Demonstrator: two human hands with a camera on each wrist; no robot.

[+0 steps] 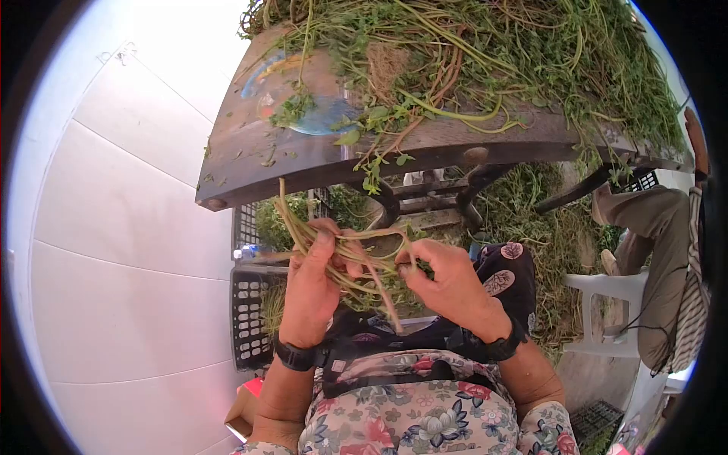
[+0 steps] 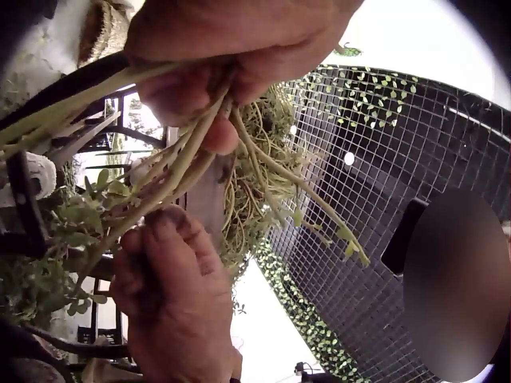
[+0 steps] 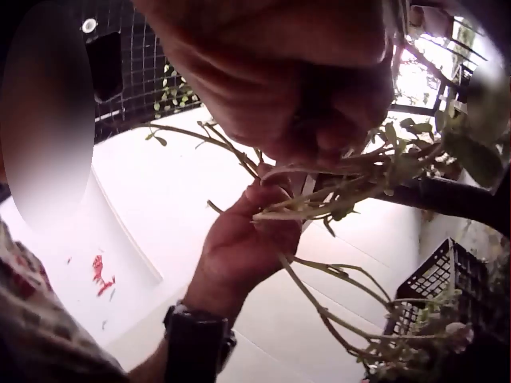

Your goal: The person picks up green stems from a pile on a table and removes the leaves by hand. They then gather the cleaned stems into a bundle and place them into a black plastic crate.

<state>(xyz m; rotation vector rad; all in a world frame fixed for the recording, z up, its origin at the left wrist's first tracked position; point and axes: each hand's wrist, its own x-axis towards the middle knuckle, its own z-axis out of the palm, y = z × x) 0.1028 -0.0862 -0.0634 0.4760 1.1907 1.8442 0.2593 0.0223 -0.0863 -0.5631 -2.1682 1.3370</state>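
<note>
A bundle of long green plant stems [image 1: 289, 216] is gripped in my left hand [image 1: 311, 292], thumb laid across it, in the head view. My right hand [image 1: 455, 288] is close beside it on the right, fingers curled, pinching a leafy stem from the same bunch. From the left wrist, thick pale stems [image 2: 188, 159] run out below the left hand [image 2: 239, 36], and the right hand [image 2: 176, 295] closes on one of them. Cut-looking stem ends [image 3: 275, 215] show in the right wrist view, under the right hand [image 3: 271, 72].
A wooden table [image 1: 258, 155] ahead bears a large heap of leafy stems [image 1: 531, 61]. Black plastic crates [image 1: 250, 315] stand at the left by a white wall [image 1: 129, 265]. More greens [image 1: 546, 243] cover the floor. At the right are a white stool [image 1: 607, 299] and another person's leg [image 1: 652, 235].
</note>
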